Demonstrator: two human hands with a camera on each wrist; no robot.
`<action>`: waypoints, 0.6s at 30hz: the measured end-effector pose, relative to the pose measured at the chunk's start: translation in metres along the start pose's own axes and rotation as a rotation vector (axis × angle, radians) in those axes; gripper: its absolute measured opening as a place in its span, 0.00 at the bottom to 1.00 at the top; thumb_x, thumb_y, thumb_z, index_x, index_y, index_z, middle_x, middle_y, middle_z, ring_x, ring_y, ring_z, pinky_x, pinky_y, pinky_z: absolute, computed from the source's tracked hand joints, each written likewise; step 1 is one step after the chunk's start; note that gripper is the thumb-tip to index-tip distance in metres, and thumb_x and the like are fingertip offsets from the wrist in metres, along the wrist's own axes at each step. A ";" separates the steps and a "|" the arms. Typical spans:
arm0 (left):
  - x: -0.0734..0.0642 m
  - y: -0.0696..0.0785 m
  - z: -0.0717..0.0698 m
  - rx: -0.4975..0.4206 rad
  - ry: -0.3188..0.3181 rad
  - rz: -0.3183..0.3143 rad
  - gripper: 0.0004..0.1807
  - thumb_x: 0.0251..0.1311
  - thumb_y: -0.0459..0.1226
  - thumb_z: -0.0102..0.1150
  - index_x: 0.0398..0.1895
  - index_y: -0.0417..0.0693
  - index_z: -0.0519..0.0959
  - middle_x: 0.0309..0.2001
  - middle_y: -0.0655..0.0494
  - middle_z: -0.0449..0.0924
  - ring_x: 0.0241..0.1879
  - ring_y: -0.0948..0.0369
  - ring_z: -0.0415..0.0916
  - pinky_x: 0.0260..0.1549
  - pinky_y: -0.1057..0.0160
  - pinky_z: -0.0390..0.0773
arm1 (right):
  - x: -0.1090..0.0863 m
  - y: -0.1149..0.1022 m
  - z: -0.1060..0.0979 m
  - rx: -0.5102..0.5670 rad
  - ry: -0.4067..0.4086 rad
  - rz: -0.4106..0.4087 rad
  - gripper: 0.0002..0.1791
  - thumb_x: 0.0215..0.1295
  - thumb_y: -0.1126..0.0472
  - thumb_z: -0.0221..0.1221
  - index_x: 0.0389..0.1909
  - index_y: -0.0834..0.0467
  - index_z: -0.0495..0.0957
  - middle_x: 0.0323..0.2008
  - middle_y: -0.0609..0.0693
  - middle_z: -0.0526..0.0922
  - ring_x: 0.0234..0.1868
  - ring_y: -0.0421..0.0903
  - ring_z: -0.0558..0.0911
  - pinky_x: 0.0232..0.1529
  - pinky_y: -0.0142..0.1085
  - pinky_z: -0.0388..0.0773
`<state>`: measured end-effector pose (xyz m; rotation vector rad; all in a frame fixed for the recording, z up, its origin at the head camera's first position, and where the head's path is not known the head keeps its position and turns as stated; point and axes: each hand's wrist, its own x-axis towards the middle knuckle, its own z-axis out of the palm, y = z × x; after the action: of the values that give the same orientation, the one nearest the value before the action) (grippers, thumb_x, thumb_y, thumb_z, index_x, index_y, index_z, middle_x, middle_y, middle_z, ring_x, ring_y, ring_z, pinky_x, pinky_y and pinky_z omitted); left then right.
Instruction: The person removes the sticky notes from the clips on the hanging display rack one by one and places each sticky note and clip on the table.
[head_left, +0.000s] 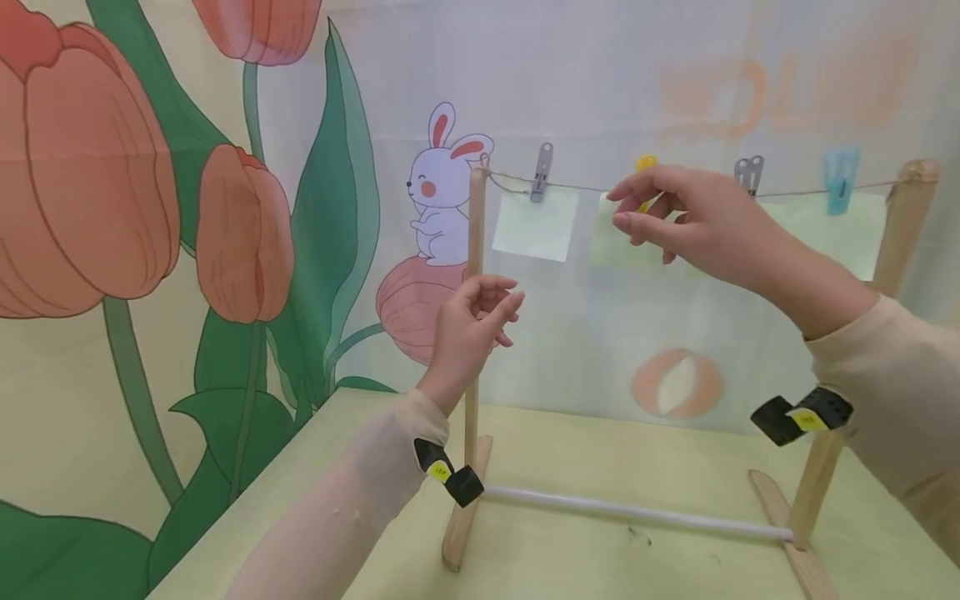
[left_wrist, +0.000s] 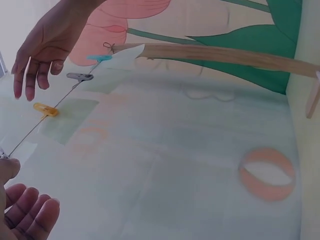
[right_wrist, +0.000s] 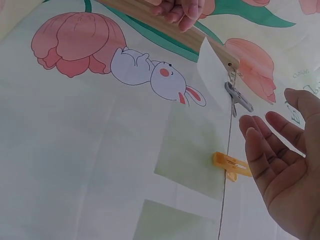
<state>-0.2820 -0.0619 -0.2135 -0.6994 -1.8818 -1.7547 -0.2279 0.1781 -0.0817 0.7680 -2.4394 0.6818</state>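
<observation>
My right hand [head_left: 697, 217] is raised in front of the string, its fingers loosely bent with nothing between them. It overlaps the yellow clothespin [head_left: 647, 160] in the head view; the right wrist view shows the hand beside that yellow clothespin [right_wrist: 231, 165]. Lower and to the left, my left hand [head_left: 480, 321] hovers by the left wooden post [head_left: 475, 242], relaxed and holding nothing. A grey clothespin [head_left: 542, 173] clips a pale paper square [head_left: 534, 223] at the string's left end. Farther right are another grey clothespin [head_left: 748, 173] and a blue clothespin [head_left: 842, 179] over more paper [head_left: 832, 229].
The string [head_left: 592, 187] runs between two wooden posts, the right post [head_left: 907, 225] standing behind my right forearm. A white rod [head_left: 637, 512] joins their feet low over the pale green table [head_left: 585, 567]. Behind hangs a cloth printed with tulips [head_left: 247, 233] and a rabbit [head_left: 442, 187].
</observation>
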 end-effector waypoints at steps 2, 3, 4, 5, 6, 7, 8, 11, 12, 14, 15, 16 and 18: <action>0.003 0.002 0.002 -0.010 0.012 -0.009 0.13 0.61 0.37 0.62 0.47 0.40 0.78 0.32 0.47 0.79 0.27 0.65 0.77 0.18 0.71 0.79 | 0.007 -0.005 -0.003 -0.015 -0.001 -0.001 0.19 0.67 0.50 0.57 0.55 0.53 0.76 0.43 0.55 0.83 0.30 0.38 0.79 0.24 0.29 0.77; 0.004 0.003 0.004 -0.019 0.017 -0.009 0.13 0.61 0.37 0.62 0.47 0.40 0.78 0.32 0.48 0.79 0.27 0.65 0.78 0.18 0.70 0.79 | 0.010 -0.007 -0.004 -0.025 -0.001 -0.002 0.19 0.68 0.50 0.57 0.56 0.53 0.75 0.43 0.55 0.83 0.30 0.39 0.79 0.24 0.30 0.77; 0.005 0.003 0.005 -0.031 0.017 -0.010 0.13 0.61 0.37 0.62 0.47 0.39 0.78 0.33 0.46 0.79 0.27 0.64 0.78 0.18 0.70 0.79 | 0.013 -0.009 -0.005 -0.039 -0.003 -0.004 0.19 0.68 0.49 0.57 0.56 0.53 0.75 0.43 0.55 0.83 0.30 0.40 0.80 0.24 0.30 0.77; 0.006 0.004 0.006 -0.041 0.018 -0.011 0.14 0.61 0.36 0.62 0.47 0.39 0.78 0.33 0.48 0.79 0.27 0.64 0.78 0.18 0.70 0.80 | 0.015 -0.011 -0.006 -0.054 -0.005 -0.008 0.20 0.68 0.49 0.56 0.57 0.52 0.75 0.43 0.55 0.83 0.30 0.41 0.80 0.24 0.31 0.77; 0.006 0.004 0.008 -0.051 0.018 -0.009 0.13 0.62 0.36 0.61 0.47 0.38 0.77 0.33 0.49 0.79 0.27 0.64 0.78 0.18 0.69 0.80 | 0.018 -0.013 -0.007 -0.062 -0.006 -0.012 0.20 0.68 0.49 0.56 0.57 0.52 0.75 0.44 0.55 0.83 0.30 0.42 0.80 0.25 0.31 0.77; 0.007 0.005 0.009 -0.059 0.018 -0.009 0.13 0.62 0.36 0.61 0.47 0.38 0.77 0.32 0.49 0.79 0.27 0.64 0.78 0.18 0.69 0.81 | 0.020 -0.015 -0.007 -0.069 -0.007 -0.013 0.20 0.69 0.48 0.55 0.57 0.52 0.75 0.44 0.55 0.83 0.30 0.43 0.80 0.25 0.31 0.77; 0.007 0.005 0.010 -0.066 0.019 -0.009 0.13 0.62 0.36 0.61 0.46 0.38 0.77 0.32 0.50 0.79 0.27 0.66 0.78 0.18 0.68 0.81 | 0.023 -0.016 -0.008 -0.074 -0.009 -0.014 0.20 0.69 0.48 0.55 0.57 0.53 0.75 0.44 0.55 0.82 0.30 0.44 0.80 0.25 0.31 0.77; 0.009 0.007 0.014 -0.094 0.024 -0.017 0.12 0.63 0.36 0.60 0.46 0.38 0.77 0.33 0.50 0.79 0.26 0.67 0.78 0.19 0.68 0.81 | 0.032 -0.021 -0.009 -0.089 -0.015 -0.006 0.22 0.69 0.47 0.54 0.58 0.53 0.74 0.46 0.55 0.82 0.31 0.47 0.81 0.26 0.30 0.77; 0.010 0.008 0.015 -0.101 0.026 -0.021 0.12 0.63 0.36 0.60 0.45 0.38 0.77 0.33 0.49 0.79 0.26 0.67 0.79 0.19 0.67 0.82 | 0.035 -0.022 -0.009 -0.092 -0.021 0.003 0.22 0.69 0.46 0.54 0.59 0.54 0.74 0.47 0.55 0.81 0.32 0.48 0.81 0.26 0.30 0.78; 0.011 0.009 0.016 -0.116 0.032 -0.031 0.12 0.63 0.36 0.60 0.45 0.38 0.77 0.34 0.49 0.79 0.26 0.68 0.79 0.20 0.66 0.83 | 0.042 -0.025 -0.010 -0.108 -0.035 0.020 0.24 0.70 0.46 0.53 0.60 0.54 0.73 0.48 0.55 0.81 0.32 0.50 0.81 0.27 0.31 0.77; 0.012 0.009 0.016 -0.124 0.034 -0.037 0.12 0.63 0.37 0.60 0.46 0.38 0.77 0.35 0.48 0.79 0.26 0.68 0.80 0.20 0.65 0.83 | 0.045 -0.026 -0.010 -0.112 -0.042 0.028 0.24 0.70 0.45 0.52 0.61 0.54 0.72 0.49 0.55 0.81 0.33 0.50 0.81 0.27 0.31 0.78; 0.013 0.009 0.017 -0.128 0.037 -0.044 0.12 0.63 0.37 0.60 0.46 0.39 0.77 0.34 0.51 0.79 0.26 0.68 0.80 0.21 0.64 0.83 | 0.049 -0.026 -0.011 -0.113 -0.050 0.038 0.25 0.70 0.45 0.52 0.61 0.54 0.72 0.50 0.55 0.80 0.33 0.50 0.80 0.27 0.32 0.78; 0.015 0.010 0.018 -0.142 0.041 -0.054 0.12 0.63 0.37 0.60 0.46 0.39 0.77 0.35 0.50 0.79 0.26 0.67 0.81 0.21 0.64 0.84 | 0.056 -0.028 -0.011 -0.114 -0.063 0.054 0.26 0.70 0.43 0.51 0.62 0.54 0.71 0.50 0.55 0.81 0.30 0.50 0.79 0.26 0.34 0.77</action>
<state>-0.2872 -0.0429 -0.1972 -0.6638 -1.7775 -1.9361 -0.2474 0.1428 -0.0325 0.6908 -2.5392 0.5406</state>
